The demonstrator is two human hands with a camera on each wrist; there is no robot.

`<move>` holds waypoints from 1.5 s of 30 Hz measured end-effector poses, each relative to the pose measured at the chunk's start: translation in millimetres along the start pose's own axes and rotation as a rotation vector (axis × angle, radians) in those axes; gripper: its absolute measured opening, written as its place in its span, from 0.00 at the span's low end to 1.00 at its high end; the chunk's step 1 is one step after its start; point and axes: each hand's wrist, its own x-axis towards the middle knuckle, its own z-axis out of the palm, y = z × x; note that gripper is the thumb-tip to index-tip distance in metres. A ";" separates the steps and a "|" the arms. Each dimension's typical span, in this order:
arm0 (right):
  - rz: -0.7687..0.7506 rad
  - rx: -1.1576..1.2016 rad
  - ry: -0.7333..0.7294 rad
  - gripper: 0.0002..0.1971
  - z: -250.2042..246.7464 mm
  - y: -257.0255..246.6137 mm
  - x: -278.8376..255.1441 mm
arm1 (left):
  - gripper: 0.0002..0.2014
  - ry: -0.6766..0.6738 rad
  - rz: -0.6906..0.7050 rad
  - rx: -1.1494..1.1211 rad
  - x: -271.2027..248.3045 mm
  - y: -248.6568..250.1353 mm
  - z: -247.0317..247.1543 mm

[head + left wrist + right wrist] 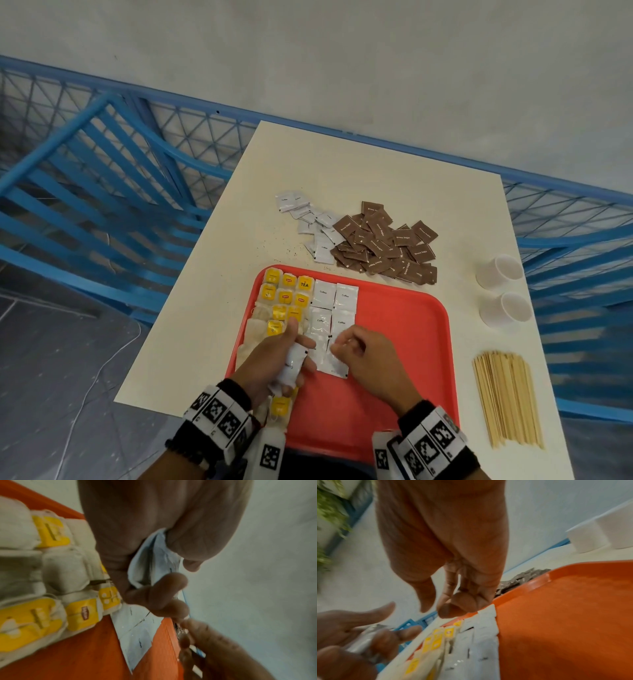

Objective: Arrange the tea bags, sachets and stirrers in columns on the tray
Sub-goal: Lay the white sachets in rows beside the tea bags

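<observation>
Matte cream table [342, 171] beside blue metal railing [102, 164]. Glossy red tray [404, 325] carries tea bags [286, 294] and white sachets [334, 308] in columns. Left hand [274, 359] grips sachets; right hand [370, 356] loosely curled, holding nothing.

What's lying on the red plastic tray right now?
On the red plastic tray: yellow-tagged tea bags in columns at left, white coffee sachets beside them. Both hands cover the near rows.
</observation>
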 end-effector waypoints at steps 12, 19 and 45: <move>0.041 0.220 0.038 0.09 -5.6 -20.5 8.7 | 0.13 0.007 0.195 0.112 -8.0 2.9 8.5; -0.026 0.123 -0.197 0.06 -17.2 -18.6 11.9 | 0.11 0.038 0.309 0.504 -3.9 17.9 -12.1; 0.292 -0.207 -0.580 0.15 28.5 33.2 -12.7 | 0.08 0.263 0.263 0.424 -15.0 -19.1 -46.2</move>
